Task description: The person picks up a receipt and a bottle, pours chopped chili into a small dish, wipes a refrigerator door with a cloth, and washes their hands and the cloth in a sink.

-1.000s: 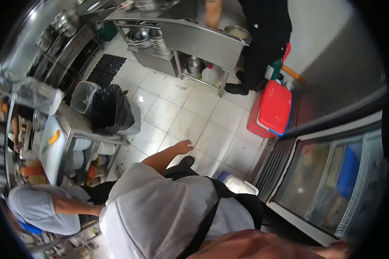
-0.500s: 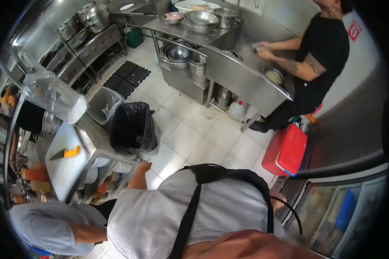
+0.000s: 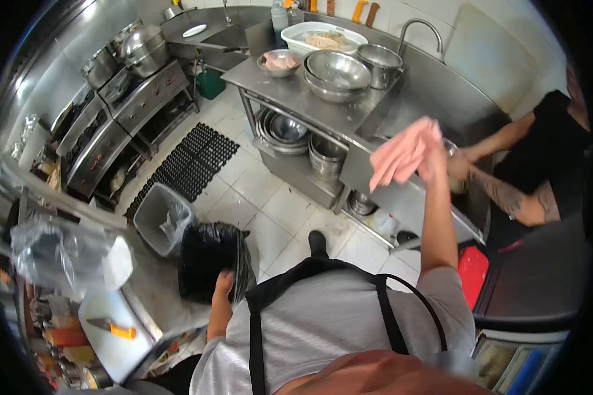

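Observation:
A crumpled pink cloth (image 3: 405,155) hangs from my right hand (image 3: 433,170), which is raised in front of the sink's steel front panel. The fingers are closed round the cloth and partly covered by it. Lower and to the left, my left hand (image 3: 224,284) is over the near side of a bin with a black liner (image 3: 207,253); its fingers are too small and turned away to read. Just beyond the cloth, a co-worker's tattooed forearm (image 3: 501,191) reaches into the sink, close to my right hand in the picture.
Steel bowls (image 3: 339,69), a pot (image 3: 379,60) and a white tub (image 3: 316,31) stand on the steel counter. A grey bin (image 3: 161,217) is beside the black-lined one. At lower left, an orange-handled knife (image 3: 122,330) lies on a white cutting board (image 3: 109,355). A black mat (image 3: 188,164) covers some floor.
My right hand has risen from low beside the fridge to the sink front, and the pink cloth now shows in it. My body has moved forward and turned; the bins are nearer.

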The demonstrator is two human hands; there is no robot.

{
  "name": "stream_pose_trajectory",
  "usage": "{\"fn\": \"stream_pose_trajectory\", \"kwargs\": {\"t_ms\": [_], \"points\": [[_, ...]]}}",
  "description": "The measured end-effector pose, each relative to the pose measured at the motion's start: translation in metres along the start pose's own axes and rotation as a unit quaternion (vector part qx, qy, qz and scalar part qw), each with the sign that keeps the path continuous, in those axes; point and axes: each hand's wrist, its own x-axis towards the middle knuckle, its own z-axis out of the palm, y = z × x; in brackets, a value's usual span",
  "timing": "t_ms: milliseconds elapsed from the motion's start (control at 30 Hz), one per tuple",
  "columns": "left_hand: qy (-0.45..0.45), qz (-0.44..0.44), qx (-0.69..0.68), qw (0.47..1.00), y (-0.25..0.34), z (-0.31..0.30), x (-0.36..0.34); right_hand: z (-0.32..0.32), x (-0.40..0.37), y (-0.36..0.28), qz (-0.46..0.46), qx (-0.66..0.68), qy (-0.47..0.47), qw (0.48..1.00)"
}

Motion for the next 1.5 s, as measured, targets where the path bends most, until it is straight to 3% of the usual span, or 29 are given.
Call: {"fn": "stream_pose_trajectory", "kwargs": {"t_ms": [33, 67, 133, 167, 233, 267, 300, 333, 433, 533, 600, 667, 800, 933, 1100, 1167, 1200, 1233, 1267, 1300, 1367, 1467, 1500], "points": [[0.037, -0.002, 0.03, 0.999, -0.013, -0.007, 0.008, 0.022, 0.04, -0.018, -0.006, 0.01, -0.007, 1.0], [0.02, 0.02, 0.037, 0.999, -0.001, -0.023, -0.001, 0.034, 0.086, -0.028, -0.043, 0.0, -0.014, 0.999], [0.185, -0.089, -0.021, 0.979, 0.006, -0.02, -0.012, 0.065, 0.166, -0.048, -0.142, -0.021, -0.006, 0.99], [0.214, -0.331, -0.169, 0.903, 0.015, -0.016, -0.018, 0.084, 0.2, -0.053, -0.203, -0.033, 0.01, 0.979], [0.168, -0.213, -0.077, 0.959, -0.012, -0.023, -0.009, 0.096, 0.27, -0.045, -0.259, -0.143, 0.03, 0.955], [0.188, -0.184, -0.079, 0.962, -0.003, -0.024, -0.005, 0.099, 0.309, -0.036, -0.285, -0.194, 0.036, 0.938], [0.21, -0.158, -0.08, 0.961, 0.006, -0.026, -0.005, 0.058, 0.378, -0.009, -0.392, -0.419, 0.06, 0.817], [0.233, -0.137, -0.083, 0.959, 0.015, -0.025, -0.01, 0.028, 0.44, 0.024, -0.475, -0.608, 0.073, 0.632], [0.213, -0.348, -0.266, 0.874, 0.028, -0.016, -0.016, 0.09, 0.444, 0.056, -0.209, -0.735, 0.088, 0.639], [0.187, -0.472, -0.225, 0.832, 0.065, -0.031, -0.033, 0.102, 0.433, 0.08, 0.039, -0.804, 0.103, 0.585], [0.19, -0.514, -0.192, 0.814, 0.07, -0.041, -0.024, 0.077, 0.457, 0.095, 0.106, -0.784, 0.075, 0.607], [0.113, -0.421, -0.043, 0.899, 0.057, -0.061, -0.014, 0.043, 0.474, 0.099, 0.154, -0.717, 0.055, 0.678], [0.098, -0.41, 0.001, 0.907, 0.031, -0.115, 0.054, 0.001, 0.477, 0.086, 0.28, -0.535, 0.067, 0.794], [0.13, -0.386, 0.004, 0.913, 0.013, -0.213, 0.187, 0.021, 0.469, 0.051, 0.361, -0.481, 0.085, 0.794], [0.21, -0.214, 0.053, 0.952, 0.058, -0.375, 0.438, 0.155, 0.454, 0.039, 0.254, -0.573, -0.235, 0.743], [0.229, -0.084, 0.066, 0.968, 0.111, -0.429, 0.529, 0.041, 0.496, 0.058, 0.326, -0.351, -0.043, 0.876], [0.199, -0.067, -0.022, 0.977, 0.193, -0.449, 0.543, 0.014, 0.498, 0.067, 0.213, -0.334, -0.076, 0.915], [0.203, -0.016, 0.019, 0.979, 0.179, -0.464, 0.6, 0.033, 0.502, 0.066, 0.188, -0.36, -0.023, 0.913], [0.232, -0.014, -0.001, 0.973, 0.255, -0.471, 0.599, 0.056, 0.512, 0.067, 0.174, -0.398, 0.028, 0.901], [0.215, -0.002, 0.059, 0.975, 0.275, -0.482, 0.624, 0.082, 0.522, 0.065, 0.163, -0.424, 0.068, 0.888], [0.153, -0.029, -0.011, 0.988, 0.313, -0.497, 0.654, 0.146, 0.542, 0.06, 0.135, -0.457, 0.101, 0.873], [0.161, -0.022, 0.036, 0.986, 0.268, -0.514, 0.708, 0.251, 0.583, 0.048, 0.082, -0.496, 0.103, 0.858], [0.119, -0.053, 0.058, 0.99, 0.247, -0.526, 0.724, 0.283, 0.599, 0.042, 0.066, -0.509, 0.098, 0.853]]}}
